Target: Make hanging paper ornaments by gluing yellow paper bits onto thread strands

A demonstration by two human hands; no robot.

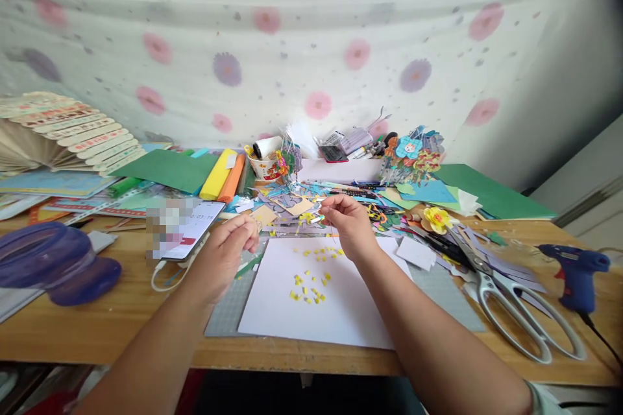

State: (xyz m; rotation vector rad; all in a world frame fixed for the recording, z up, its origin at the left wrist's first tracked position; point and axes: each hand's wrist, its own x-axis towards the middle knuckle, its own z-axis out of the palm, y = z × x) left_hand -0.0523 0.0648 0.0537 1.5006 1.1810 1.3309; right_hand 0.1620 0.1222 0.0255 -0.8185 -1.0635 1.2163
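My left hand (237,238) hovers left of the white paper sheet (277,321), its fingers curled in; whatever they may hold is hidden. Above the sheet's far edge, my right hand (346,222) pinches thumb and fingers together. Something small and pale shows by those fingertips, too small to name. Several yellow paper bits (306,299) lie scattered on the sheet, some in a loose ring and others farther back. Under the sheet is a grey cutting mat (438,292).
A phone (197,227) with a cable lies left of the mat. Large scissors (511,311), a blue glue gun (579,272) and a yellow paper flower (437,219) are on the right. Paper scraps and pens crowd behind the sheet. A purple tape dispenser (53,259) stands left.
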